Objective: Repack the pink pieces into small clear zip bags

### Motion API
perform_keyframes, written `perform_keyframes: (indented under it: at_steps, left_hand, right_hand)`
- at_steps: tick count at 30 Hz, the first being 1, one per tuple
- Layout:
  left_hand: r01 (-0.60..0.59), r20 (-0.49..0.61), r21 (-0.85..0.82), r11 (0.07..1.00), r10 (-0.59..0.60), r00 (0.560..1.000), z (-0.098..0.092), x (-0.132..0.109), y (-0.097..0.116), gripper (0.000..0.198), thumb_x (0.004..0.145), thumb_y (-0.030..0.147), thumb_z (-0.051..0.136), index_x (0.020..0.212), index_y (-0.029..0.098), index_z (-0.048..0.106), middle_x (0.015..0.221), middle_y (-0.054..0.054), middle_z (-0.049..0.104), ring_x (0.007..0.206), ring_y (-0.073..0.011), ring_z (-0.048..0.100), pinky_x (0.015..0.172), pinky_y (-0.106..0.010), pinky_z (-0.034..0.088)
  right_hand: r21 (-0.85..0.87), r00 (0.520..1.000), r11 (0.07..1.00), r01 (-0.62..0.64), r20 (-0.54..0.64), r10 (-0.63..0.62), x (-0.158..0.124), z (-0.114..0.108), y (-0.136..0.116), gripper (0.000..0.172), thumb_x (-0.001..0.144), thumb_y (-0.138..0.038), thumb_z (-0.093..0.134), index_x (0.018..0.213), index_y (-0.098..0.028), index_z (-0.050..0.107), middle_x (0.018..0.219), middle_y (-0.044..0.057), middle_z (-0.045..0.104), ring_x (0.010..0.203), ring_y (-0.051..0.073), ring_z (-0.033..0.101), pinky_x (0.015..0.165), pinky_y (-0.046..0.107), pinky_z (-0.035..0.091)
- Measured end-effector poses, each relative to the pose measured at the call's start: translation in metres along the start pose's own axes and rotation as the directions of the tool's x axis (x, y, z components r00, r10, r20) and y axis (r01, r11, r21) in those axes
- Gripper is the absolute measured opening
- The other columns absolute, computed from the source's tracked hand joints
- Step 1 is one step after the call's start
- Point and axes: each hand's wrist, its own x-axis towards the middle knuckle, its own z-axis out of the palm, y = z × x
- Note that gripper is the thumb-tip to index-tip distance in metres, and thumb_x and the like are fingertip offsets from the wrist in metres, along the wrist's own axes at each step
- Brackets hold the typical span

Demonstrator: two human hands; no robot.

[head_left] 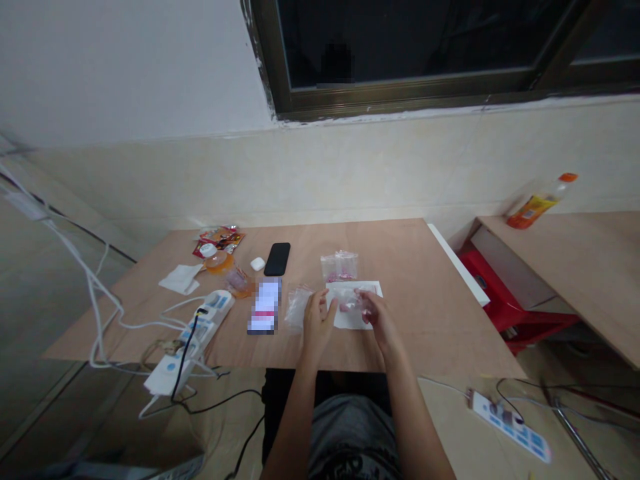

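My hands are over a sheet of white paper [356, 313] near the front of a plywood table [425, 320]. A small clear plastic bag [350, 300] with pink contents lies on the sheet. My right hand [380, 321] pinches that bag at its upper edge. My left hand [317, 325] rests just left of the sheet, fingers apart and holding nothing. Another clear bag of pink pieces [340, 267] sits behind the paper. A flat, apparently empty clear bag [297, 308] lies left of my left hand.
Farther left are a lit phone [264, 305], a black phone [277, 259], a white earbud case [257, 264], snack wrappers [219, 241], a tissue [181, 279] and a power strip [213, 308] with white cables. A bottle [541, 202] stands on a separate table at right.
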Motion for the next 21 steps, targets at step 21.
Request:
perform_keyframes:
  at_steps: [21]
  left_hand:
    - [0.076,0.174,-0.168,0.983,-0.046,0.984,-0.002,0.032,0.010,0.031,0.073,0.028,0.063,0.101,0.014,0.063,0.074,-0.003,0.066,0.068,-0.0134,0.062,0.063,-0.023,0.046]
  right_hand:
    - [0.372,0.945,0.875,-0.310,0.224,0.240,0.028,0.014,0.046,0.037,0.072,-0.042,0.065,0.062,-0.022,0.036,0.046,-0.011,0.033,0.032,0.002,0.020,0.030,0.015,0.013]
